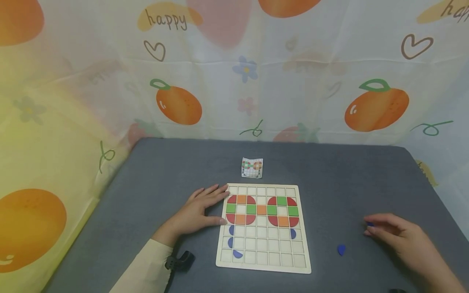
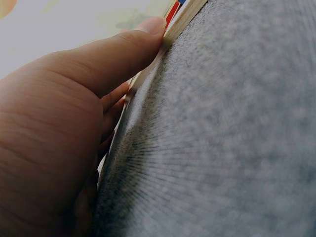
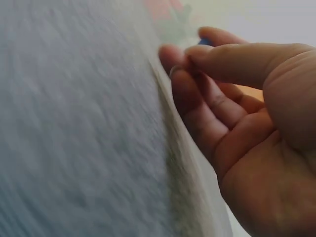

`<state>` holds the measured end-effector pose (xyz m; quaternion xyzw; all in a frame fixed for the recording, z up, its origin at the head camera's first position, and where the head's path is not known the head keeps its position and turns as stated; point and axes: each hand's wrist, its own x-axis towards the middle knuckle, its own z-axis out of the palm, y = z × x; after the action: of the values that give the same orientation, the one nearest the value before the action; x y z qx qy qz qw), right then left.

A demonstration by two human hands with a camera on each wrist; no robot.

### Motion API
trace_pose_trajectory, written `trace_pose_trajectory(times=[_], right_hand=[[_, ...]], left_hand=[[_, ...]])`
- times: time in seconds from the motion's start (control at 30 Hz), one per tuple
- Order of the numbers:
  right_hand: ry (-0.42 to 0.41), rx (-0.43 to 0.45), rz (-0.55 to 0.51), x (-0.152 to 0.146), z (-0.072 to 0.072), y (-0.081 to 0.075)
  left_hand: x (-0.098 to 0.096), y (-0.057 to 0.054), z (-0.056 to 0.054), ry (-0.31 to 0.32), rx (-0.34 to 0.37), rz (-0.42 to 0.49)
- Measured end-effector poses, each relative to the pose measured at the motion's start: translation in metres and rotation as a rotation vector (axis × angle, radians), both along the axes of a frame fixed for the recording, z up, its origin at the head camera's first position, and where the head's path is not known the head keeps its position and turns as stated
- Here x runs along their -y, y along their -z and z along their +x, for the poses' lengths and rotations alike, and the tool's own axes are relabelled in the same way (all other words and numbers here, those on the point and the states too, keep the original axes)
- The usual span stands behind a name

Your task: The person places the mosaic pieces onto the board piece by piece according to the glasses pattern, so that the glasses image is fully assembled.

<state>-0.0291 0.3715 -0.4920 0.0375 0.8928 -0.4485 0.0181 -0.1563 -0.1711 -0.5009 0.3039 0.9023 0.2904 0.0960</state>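
Note:
A pale wooden grid board (image 1: 261, 233) lies on the table. Red, orange and green pieces form two ring-like shapes on it, joined by an orange square (image 1: 261, 209). Several blue half-round pieces sit lower down, among them one (image 1: 237, 254) near the bottom left. My left hand (image 1: 199, 207) rests at the board's left edge, fingers stretched out, thumb tip (image 2: 153, 25) on the rim. To the right of the board, my right hand (image 1: 399, 234) pinches a small blue piece (image 3: 204, 41) between thumb and fingertip, mostly hidden by them.
A loose blue piece (image 1: 341, 249) lies on the grey tabletop (image 1: 329, 175) between the board and my right hand. Behind the board is a small printed card (image 1: 252, 173) with a coloured grid pattern. A fruit-printed cloth (image 1: 220, 93) hangs along the table's far edge.

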Motion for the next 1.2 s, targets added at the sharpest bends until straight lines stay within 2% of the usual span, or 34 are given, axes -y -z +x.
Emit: trace_pose_trajectory(times=[0.27,0.5,0.67,0.73,0.9,0.97,1.2], right_hand=[[-0.03,-0.092,-0.138,0.013,-0.005,0.002],[-0.051,-0.105,-0.186,0.032,-0.006,-0.005],[-0.099,-0.131,-0.318,0.047,-0.007,-0.003],[-0.099,-0.116,-0.334,0.053,-0.006,-0.004],[-0.042,-0.035,-0.208,0.073,-0.005,-0.008],[-0.029,-0.01,-0.189,0.081,-0.005,-0.008],[-0.073,0.025,-0.313,0.111,-0.004,-0.008]], left_hand=[[0.001,0.002,-0.001,0.002,-0.012,0.005],[0.002,0.002,-0.001,0.007,-0.011,0.01],[0.002,0.002,-0.001,0.011,-0.013,0.012],[0.002,0.002,-0.001,0.012,-0.015,0.011],[0.002,0.003,-0.002,0.007,-0.016,0.005],[0.002,0.003,-0.002,0.006,-0.015,0.002],[0.001,0.002,-0.001,0.003,-0.015,0.001]])
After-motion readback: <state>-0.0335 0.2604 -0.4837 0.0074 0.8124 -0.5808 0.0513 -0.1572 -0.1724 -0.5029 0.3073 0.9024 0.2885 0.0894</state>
